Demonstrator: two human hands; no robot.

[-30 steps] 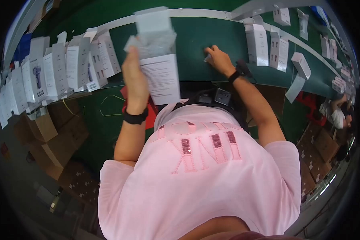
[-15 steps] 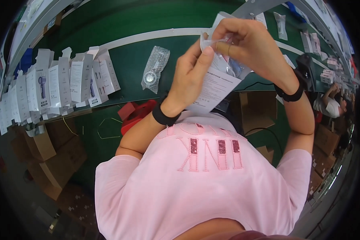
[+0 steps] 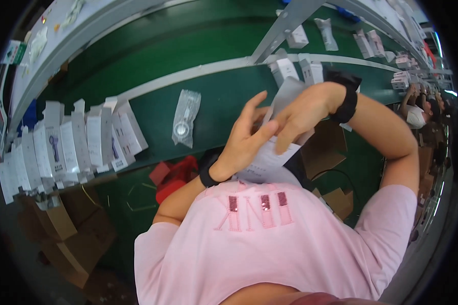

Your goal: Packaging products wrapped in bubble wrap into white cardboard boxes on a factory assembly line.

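A white printed box point(image 3: 269, 160) stands in front of my chest, one flap raised at its far end. My left hand point(image 3: 244, 145) holds it from the left side, thumb across the box near its top and index finger raised. My right hand point(image 3: 308, 112) bends over the box's top end from the right, its fingers gripping there. What lies inside the box is hidden by my hands. Left of them on the green bench lies a bubble-wrapped device point(image 3: 186, 119) with a round end.
A row of open white boxes point(image 3: 74, 145) stands at the left bench edge. Closed white boxes point(image 3: 285, 71) stand beyond my right hand by a metal post point(image 3: 285, 30). A red object point(image 3: 175, 178) and cardboard cartons point(image 3: 66, 234) sit below the bench. Other people work far right.
Both hands and the box have come lower, nearer my chest. The clear plastic bag that my right fingers handled at the box's top is out of sight. My view has shifted.
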